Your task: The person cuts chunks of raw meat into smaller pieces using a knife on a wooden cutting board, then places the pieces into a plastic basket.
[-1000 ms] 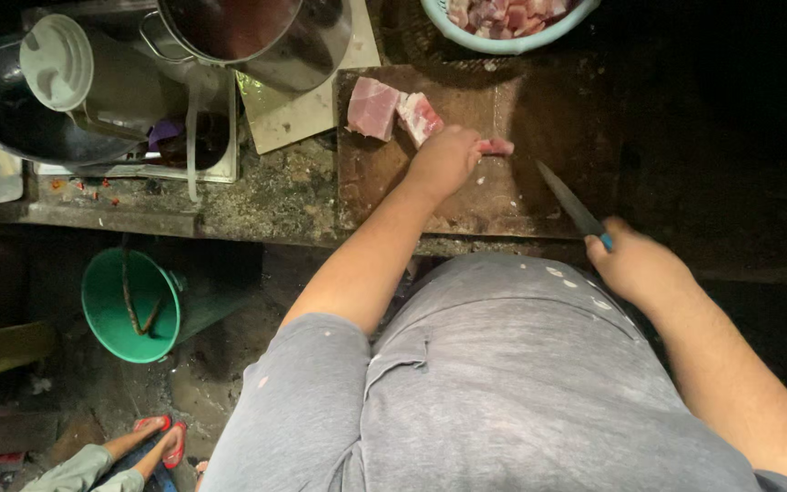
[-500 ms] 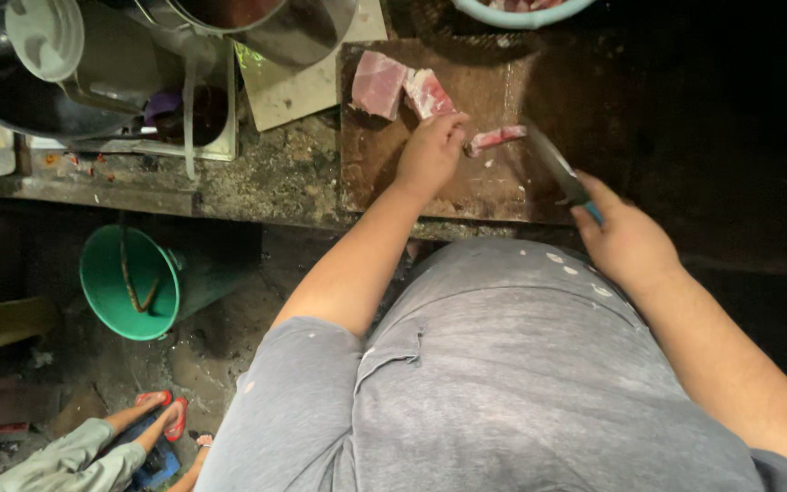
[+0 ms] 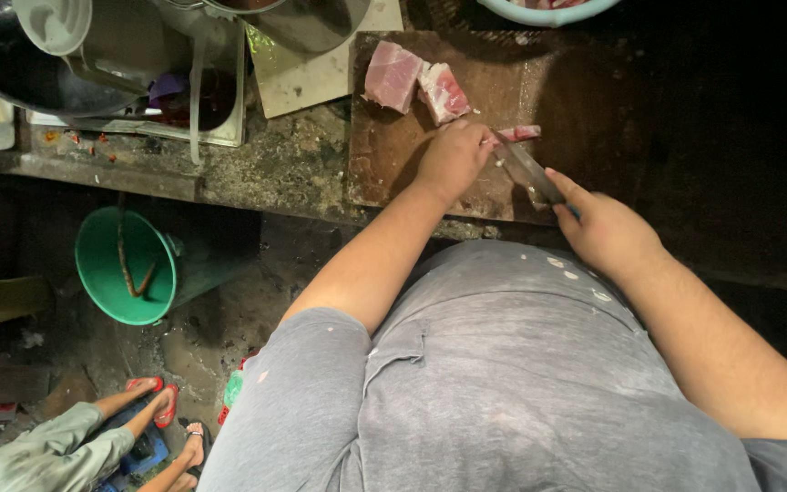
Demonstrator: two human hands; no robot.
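Steel knife (image 3: 528, 170) sits gripped in the right hand (image 3: 605, 230) near the wooden cutting board's (image 3: 393, 164) front edge, blade against a thin meat strip (image 3: 519, 133) pinned under the curled left hand (image 3: 453, 157); two bigger pink meat chunks (image 3: 413, 84) lie toward the far left corner
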